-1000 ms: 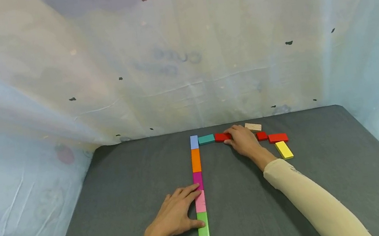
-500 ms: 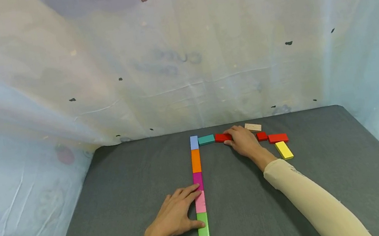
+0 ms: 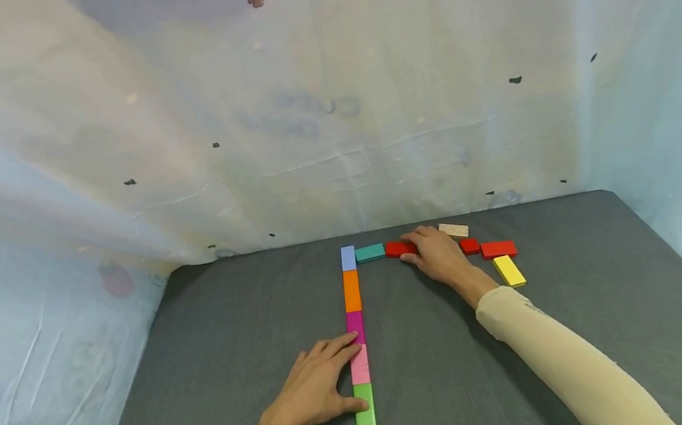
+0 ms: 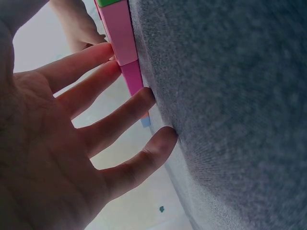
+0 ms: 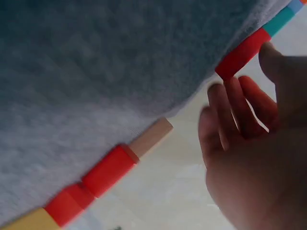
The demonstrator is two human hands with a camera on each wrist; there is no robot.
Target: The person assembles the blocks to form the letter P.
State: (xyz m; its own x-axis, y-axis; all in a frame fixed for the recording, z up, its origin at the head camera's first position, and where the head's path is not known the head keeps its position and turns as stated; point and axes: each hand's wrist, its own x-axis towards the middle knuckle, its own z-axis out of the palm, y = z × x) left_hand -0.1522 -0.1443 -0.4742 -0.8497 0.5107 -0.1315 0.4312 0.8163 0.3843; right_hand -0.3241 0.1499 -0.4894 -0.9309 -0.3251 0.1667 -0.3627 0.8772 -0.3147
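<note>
A straight row of flat blocks runs away from me: green (image 3: 366, 420), pink (image 3: 360, 368), magenta (image 3: 356, 323), orange (image 3: 352, 291) and light blue (image 3: 349, 258). From its far end a teal block (image 3: 370, 253) and a red block (image 3: 396, 249) lead to the right. My left hand (image 3: 318, 388) lies along the row's left side, thumb on the green block, two fingertips at the pink and magenta ones; its fingers are fairly straight in the left wrist view. My right hand (image 3: 438, 256) pinches the red block, thumb on the near side, fingers at the far side and right end.
Right of my right hand lie a bare wooden block (image 3: 454, 230), a small red piece (image 3: 470, 246), another red block (image 3: 499, 248) and a yellow block (image 3: 509, 271). The grey cloth-covered table (image 3: 230, 321) meets a hanging patterned sheet (image 3: 410, 178) at its back edge.
Both hands and the blocks hold their places. The whole head view has shifted very slightly.
</note>
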